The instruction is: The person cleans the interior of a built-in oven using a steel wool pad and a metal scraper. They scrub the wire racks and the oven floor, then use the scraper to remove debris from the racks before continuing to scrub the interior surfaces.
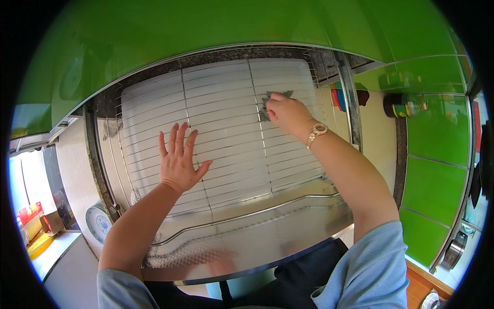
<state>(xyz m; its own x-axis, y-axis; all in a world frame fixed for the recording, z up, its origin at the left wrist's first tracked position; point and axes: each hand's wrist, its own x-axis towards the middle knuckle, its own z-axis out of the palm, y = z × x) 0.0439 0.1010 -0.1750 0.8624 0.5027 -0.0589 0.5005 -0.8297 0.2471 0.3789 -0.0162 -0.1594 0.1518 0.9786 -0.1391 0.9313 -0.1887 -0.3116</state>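
A pull-out wire basket (pixel 264 152) made of thin metal rods lies in front of me, with a white sheet or tray (pixel 216 89) under its wires. My left hand (pixel 177 166) rests palm down on the rods at the left, fingers spread, holding nothing. Toward the back right, my right hand (pixel 289 114) is closed around a crumpled dark grey cloth (pixel 264 115) and presses it against the wires. Part of that cloth is hidden beneath the fingers. A watch (pixel 317 133) with a metal band circles my right wrist.
Metal rails (pixel 349 104) flank the basket. Its shiny front panel (pixel 251 239) lies nearest my body. Glossy green cabinet doors (pixel 231 23) border the back. Patterned plates (pixel 99 224) stand at left; a dark bottle (pixel 401 106) is at right.
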